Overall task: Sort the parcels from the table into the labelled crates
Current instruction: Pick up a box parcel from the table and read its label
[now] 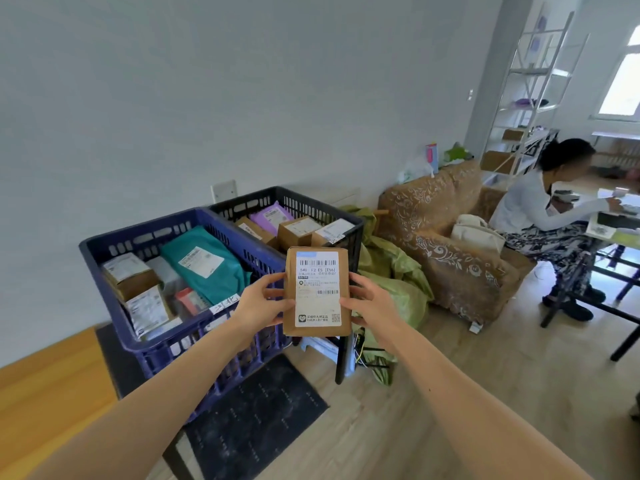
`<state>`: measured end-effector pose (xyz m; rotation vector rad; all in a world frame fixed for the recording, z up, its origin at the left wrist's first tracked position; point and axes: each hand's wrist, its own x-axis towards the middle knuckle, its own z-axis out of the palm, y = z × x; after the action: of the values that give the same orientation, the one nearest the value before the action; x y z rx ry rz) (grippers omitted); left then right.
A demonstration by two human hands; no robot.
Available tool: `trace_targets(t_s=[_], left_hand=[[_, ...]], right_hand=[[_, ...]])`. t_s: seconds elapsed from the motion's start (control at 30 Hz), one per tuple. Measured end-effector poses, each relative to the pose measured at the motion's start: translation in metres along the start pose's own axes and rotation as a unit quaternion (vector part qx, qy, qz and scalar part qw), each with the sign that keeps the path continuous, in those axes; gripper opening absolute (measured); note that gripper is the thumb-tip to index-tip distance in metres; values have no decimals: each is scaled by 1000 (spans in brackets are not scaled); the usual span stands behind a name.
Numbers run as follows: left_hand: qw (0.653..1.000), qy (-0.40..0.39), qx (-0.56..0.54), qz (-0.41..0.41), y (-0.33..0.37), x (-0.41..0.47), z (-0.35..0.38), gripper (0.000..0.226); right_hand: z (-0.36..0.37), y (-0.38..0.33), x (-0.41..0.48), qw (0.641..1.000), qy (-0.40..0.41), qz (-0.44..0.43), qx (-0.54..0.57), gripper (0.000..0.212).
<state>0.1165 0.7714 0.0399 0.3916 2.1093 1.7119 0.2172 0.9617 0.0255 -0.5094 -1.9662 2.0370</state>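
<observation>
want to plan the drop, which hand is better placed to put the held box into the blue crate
Left, probably. The left hand grips the brown cardboard box with the white label on the edge nearest the blue plastic crate, which sits on that side. The right hand would have to cross over.

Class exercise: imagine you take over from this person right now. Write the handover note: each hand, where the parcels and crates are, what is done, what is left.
Left hand and right hand: both grip the brown parcel by its side edges, upright, label facing the camera, held in front of the crates.
Blue crate: already holds several parcels, including a teal bag.
Black crate, behind it: holds boxes and a purple bag.
Done: many parcels sorted.
Left: read this label and drop the parcel in the matching crate. The table is out of view, so the remaining count is unknown.
</observation>
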Motion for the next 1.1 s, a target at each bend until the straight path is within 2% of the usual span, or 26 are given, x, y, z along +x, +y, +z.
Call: trace_targets(t_s=[0.33, 0.77, 1.1], left_hand=[[999, 27, -38, 17, 35, 126, 14, 59], [996, 82, -6, 36, 65, 244, 0, 64], [981, 183, 54, -28, 54, 297, -1, 69]], right_hand=[[-25, -38, 142, 1000, -24, 8, -7, 54], [-16, -53, 291, 995, -61, -43, -69, 59], [3, -33, 390, 979, -184, -20, -85, 48]])
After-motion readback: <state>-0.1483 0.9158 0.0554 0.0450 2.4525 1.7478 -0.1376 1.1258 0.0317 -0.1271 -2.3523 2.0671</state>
